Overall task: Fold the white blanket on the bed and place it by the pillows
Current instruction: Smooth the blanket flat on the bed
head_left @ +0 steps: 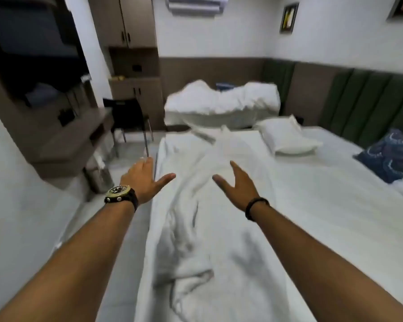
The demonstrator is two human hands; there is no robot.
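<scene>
Bed [323,205]: white-sheeted, fills the centre and right of the frame; green padded headboard [363,101] along the right wall.

White blanket [196,228]: rumpled, lies in a long strip down the left side of the bed, from the lower centre of the frame up to mid-frame, well apart from the pillows.

Second bed [221,105]: upper centre, heaped with crumpled white bedding.

Desk [79,133]: brown, left of the frame, with a dark chair [128,117] beside it.

White pillow [286,135]: right of centre, on the bed near the headboard.

Blue patterned pillow [389,154]: right edge of the frame, also by the headboard.

Left hand [142,177]: mid-frame left, above the blanket's left edge; fingers straight and spread, thumb out, holding nothing. Wristwatch [119,194] on the wrist.

Right hand [237,182]: mid-frame, over the blanket; fingers straight and spread, thumb out, holding nothing. Dark band [254,205] on the wrist.

Whether either palm touches the cloth cannot be told.
</scene>
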